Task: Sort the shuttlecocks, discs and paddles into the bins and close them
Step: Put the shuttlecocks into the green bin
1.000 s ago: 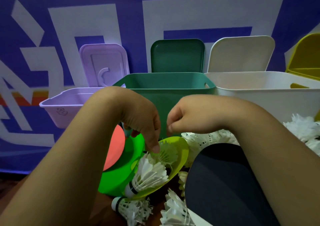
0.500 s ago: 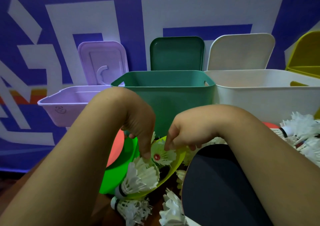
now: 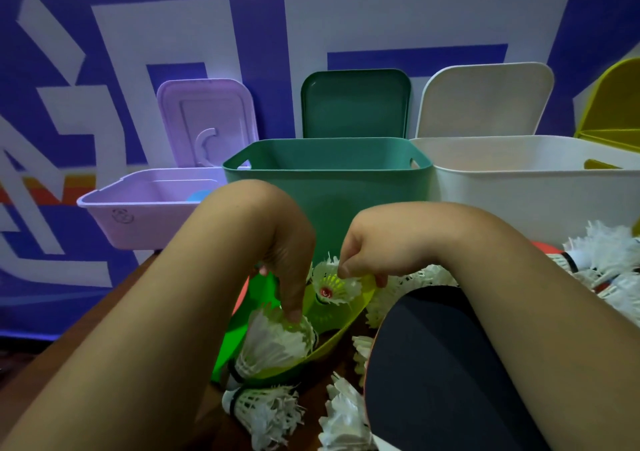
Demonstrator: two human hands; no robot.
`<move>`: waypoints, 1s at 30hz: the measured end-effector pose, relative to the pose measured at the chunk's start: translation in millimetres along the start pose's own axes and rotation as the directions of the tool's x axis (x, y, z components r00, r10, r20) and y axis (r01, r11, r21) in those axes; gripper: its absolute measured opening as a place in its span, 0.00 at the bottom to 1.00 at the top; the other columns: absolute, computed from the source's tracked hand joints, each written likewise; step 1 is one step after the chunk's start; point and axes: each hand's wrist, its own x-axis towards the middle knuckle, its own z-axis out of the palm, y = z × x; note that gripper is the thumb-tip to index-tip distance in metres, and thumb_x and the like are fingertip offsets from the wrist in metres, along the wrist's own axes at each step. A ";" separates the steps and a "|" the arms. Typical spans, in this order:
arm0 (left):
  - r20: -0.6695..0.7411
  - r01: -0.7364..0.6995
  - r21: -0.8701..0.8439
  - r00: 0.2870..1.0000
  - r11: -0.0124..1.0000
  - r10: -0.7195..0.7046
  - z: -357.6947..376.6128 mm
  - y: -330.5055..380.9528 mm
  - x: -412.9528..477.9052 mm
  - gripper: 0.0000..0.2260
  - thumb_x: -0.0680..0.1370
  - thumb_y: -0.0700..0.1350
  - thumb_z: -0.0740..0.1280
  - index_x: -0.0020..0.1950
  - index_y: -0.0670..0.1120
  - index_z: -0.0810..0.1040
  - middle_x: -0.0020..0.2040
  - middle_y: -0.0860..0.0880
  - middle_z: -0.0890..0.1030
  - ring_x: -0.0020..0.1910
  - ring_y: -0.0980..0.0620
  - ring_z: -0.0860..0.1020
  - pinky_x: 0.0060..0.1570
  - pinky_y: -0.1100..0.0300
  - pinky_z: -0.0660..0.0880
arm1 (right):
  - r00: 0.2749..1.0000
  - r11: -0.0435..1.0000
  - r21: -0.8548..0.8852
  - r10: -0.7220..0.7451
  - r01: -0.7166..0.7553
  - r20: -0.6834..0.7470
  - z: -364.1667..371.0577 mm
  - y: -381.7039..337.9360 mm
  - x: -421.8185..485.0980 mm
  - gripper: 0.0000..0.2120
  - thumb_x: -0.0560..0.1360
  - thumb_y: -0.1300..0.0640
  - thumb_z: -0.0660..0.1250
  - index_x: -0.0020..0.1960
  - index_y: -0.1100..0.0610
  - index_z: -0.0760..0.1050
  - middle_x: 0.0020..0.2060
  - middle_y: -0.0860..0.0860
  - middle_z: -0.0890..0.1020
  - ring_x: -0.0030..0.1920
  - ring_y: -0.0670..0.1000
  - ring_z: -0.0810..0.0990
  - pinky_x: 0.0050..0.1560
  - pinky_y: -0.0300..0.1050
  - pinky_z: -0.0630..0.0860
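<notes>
Two hands (image 3: 294, 253) (image 3: 367, 253) pinch feathery shuttlecocks (image 3: 334, 286) over curved plastic disc (image 3: 346, 329).

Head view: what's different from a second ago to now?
Both hands dropped into the yellow-green disc. The right hand now pinches the rim of a shuttlecock, tipped so its red-marked cork shows; the left hand presses another shuttlecock. All four bins stayed open.

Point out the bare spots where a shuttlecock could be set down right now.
Free: bare brown tabletop between the left forearm and the lavender plastic bin; the open teal plastic bin and white plastic bin, interiors mostly hidden. Crowded: under both hands, where white feather shuttlecocks fill the yellow-green disc.
</notes>
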 end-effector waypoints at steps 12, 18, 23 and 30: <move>-0.297 -0.042 -0.050 0.955 0.998 0.025 -6.0 -5.4 -10.1 0.05 0.77 0.53 0.75 0.48 0.54 0.83 0.40 0.55 0.81 0.44 0.52 0.80 0.39 0.61 0.73 | 0.986 0.999 0.002 0.044 -0.044 -0.159 -2.7 -0.3 -1.4 0.12 0.83 0.48 0.65 0.50 0.48 0.87 0.34 0.47 0.87 0.37 0.47 0.86 0.43 0.44 0.82; -0.655 -0.119 -0.219 0.754 0.968 -0.056 -11.0 -28.7 -27.0 0.03 0.78 0.50 0.72 0.44 0.53 0.83 0.40 0.54 0.84 0.41 0.54 0.81 0.42 0.58 0.76 | 0.862 0.983 0.122 0.180 -0.138 -0.473 -18.6 0.7 -4.4 0.14 0.81 0.52 0.64 0.47 0.56 0.87 0.38 0.56 0.86 0.35 0.56 0.83 0.38 0.45 0.81; -0.722 -0.327 -0.501 0.668 0.801 -0.179 -10.5 -51.3 -34.9 0.04 0.81 0.47 0.70 0.48 0.52 0.84 0.39 0.55 0.87 0.38 0.58 0.86 0.43 0.56 0.83 | 0.634 0.936 0.337 0.322 -0.102 -0.704 -33.8 6.0 -11.7 0.15 0.79 0.54 0.62 0.54 0.59 0.85 0.44 0.62 0.86 0.32 0.54 0.73 0.35 0.48 0.76; -0.711 -0.593 -0.698 0.507 0.401 -0.488 -13.5 -65.9 -27.2 0.03 0.82 0.40 0.71 0.52 0.43 0.84 0.42 0.39 0.85 0.34 0.50 0.85 0.35 0.59 0.83 | 0.375 0.846 0.509 0.426 0.157 -0.824 -41.3 14.0 -19.6 0.16 0.79 0.55 0.62 0.52 0.65 0.83 0.45 0.65 0.83 0.32 0.52 0.64 0.31 0.47 0.64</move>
